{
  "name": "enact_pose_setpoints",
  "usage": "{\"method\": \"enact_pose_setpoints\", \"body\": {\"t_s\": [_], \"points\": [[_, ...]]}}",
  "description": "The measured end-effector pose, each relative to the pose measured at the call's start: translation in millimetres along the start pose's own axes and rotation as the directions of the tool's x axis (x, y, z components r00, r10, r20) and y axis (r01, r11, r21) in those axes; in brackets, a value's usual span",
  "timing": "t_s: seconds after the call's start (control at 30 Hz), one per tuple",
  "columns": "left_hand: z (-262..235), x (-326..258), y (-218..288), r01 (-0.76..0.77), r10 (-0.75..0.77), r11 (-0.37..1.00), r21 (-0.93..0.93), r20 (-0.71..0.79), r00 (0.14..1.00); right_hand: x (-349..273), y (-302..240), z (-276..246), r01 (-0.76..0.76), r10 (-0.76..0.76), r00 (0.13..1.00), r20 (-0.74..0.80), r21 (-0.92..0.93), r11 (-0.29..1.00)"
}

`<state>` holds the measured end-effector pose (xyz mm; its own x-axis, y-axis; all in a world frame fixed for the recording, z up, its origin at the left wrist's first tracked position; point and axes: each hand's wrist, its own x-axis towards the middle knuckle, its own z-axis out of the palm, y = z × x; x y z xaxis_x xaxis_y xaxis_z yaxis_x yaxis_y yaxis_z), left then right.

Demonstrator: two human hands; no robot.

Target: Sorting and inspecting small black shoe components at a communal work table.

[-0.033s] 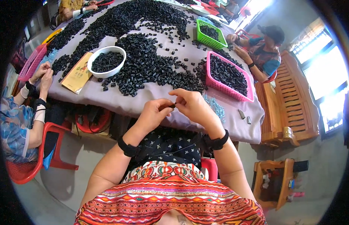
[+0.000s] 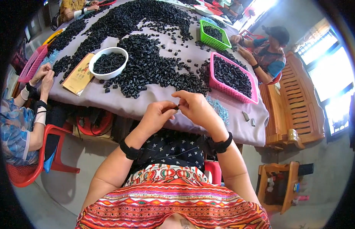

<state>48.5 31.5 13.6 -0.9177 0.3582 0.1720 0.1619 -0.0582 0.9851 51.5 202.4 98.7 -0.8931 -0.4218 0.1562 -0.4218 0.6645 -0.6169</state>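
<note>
Black pieces (image 2: 137, 72) are lying heaped across the cloth-covered tabletop (image 2: 105, 101), straight beyond where I, watching remotely, am working. Holding more of them, the pink basket (image 2: 230, 95) is sitting beyond and to the right, nearer my right hand (image 2: 195, 108). My left hand (image 2: 157, 113) is keeping its grip pinched on one small black piece (image 2: 176, 108) near the tabletop's front edge; the right fingertips are meeting it from the right, but I am not making out whether they are clamping, or how its long axis is running.
</note>
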Motion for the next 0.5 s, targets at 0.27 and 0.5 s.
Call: {"method": "enact_pose_setpoints", "body": {"t_s": [0.27,0.5], "points": [[1,2,-8,0.166,-0.157,0.973,-0.157,0.072,0.985,-6,-3,10,0.046,-0.056,0.998,-0.043,-0.206,0.978],[-4,6,-16,0.227,-0.224,0.896,-0.383,0.054,0.973,-16,-1,10,-0.071,0.083,0.995,-0.058,0.188,0.98]]}}
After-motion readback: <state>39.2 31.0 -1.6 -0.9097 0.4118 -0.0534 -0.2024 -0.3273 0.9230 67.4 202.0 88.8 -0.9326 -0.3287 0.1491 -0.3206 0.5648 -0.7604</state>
